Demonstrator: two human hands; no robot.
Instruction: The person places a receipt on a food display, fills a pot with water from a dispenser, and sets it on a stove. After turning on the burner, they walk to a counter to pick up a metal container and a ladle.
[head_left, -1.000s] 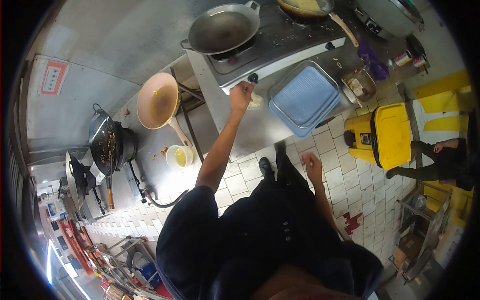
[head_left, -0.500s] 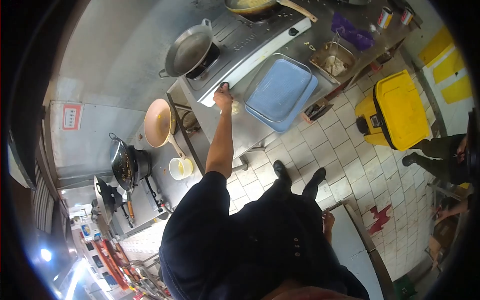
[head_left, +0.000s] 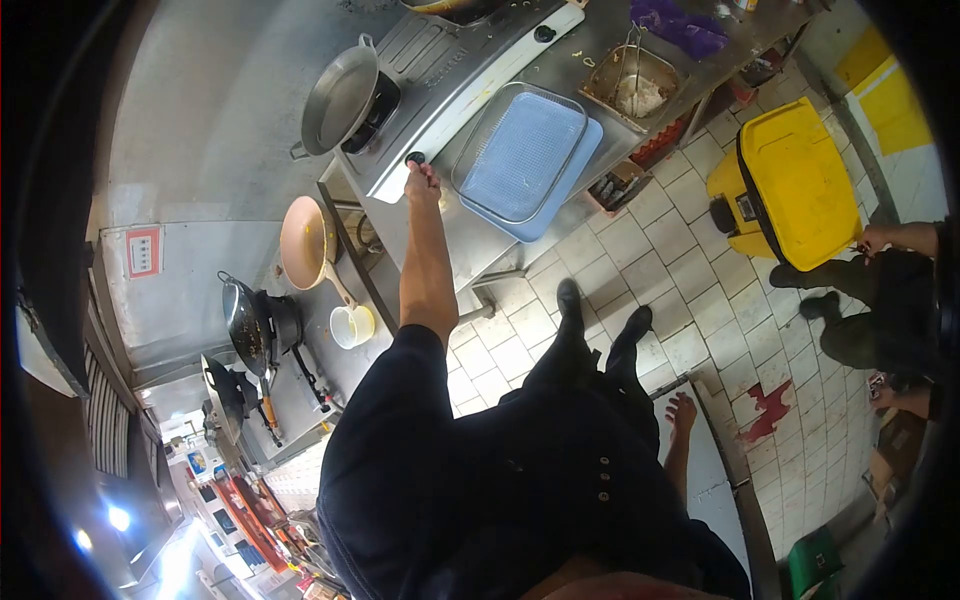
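Observation:
My left arm reaches out to the front of a gas stove, and my left hand is closed with its fingertips on a black stove knob. Above that burner sits a grey two-handled pan. Just right of this hand, a wire-mesh tray lies on a blue tray on the steel counter. Down at my right side, my right hand is open, fingers apart and holding nothing, over a pale surface.
Left of the stove are a pink frying pan, a white tub and a dark wok. A metal pan stands farther right on the counter. On the tiled floor is a yellow bin, with another person beside it.
My left hand stays at the knob while the view shifts slightly. My right hand has swung outward from my body and its fingers now show spread. The other person's arm has appeared by the bin.

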